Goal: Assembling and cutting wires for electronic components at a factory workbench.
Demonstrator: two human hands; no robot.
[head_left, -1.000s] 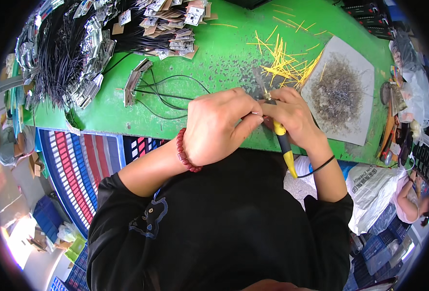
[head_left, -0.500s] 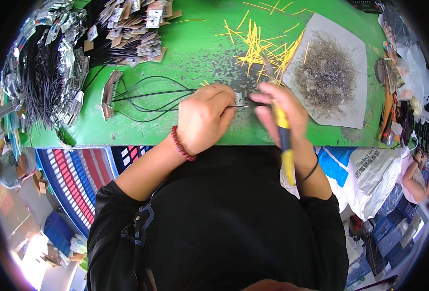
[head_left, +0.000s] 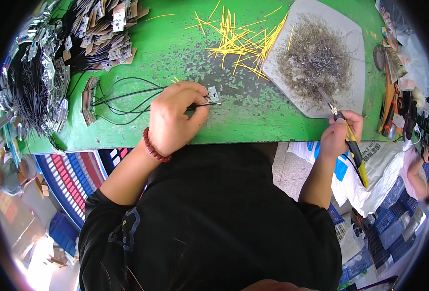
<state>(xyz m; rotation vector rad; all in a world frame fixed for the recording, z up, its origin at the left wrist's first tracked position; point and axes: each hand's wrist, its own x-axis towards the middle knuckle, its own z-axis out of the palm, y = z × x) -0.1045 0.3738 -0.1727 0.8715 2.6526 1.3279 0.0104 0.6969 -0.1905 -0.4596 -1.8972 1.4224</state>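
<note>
"Yellow-and-black pen-shaped soldering iron (head_left: 355,151) — where is it?"

"Clasped in the right hand (head_left: 338,136), tip at a dark wiry heap (head_left: 316,60); probably a tip-cleaning step."

"And the left hand (head_left: 176,115)?"

"Well apart, pinching a thin black cable (head_left: 214,103) beside a small silvery board (head_left: 213,93) — the next move likely calls for steadiness."

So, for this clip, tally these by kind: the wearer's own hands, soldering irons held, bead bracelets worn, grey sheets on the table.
Own hands, left hand and right hand: 2
Yellow-and-black soldering iron: 1
Red bead bracelet: 1
Grey sheet: 1
Total: 5
</note>
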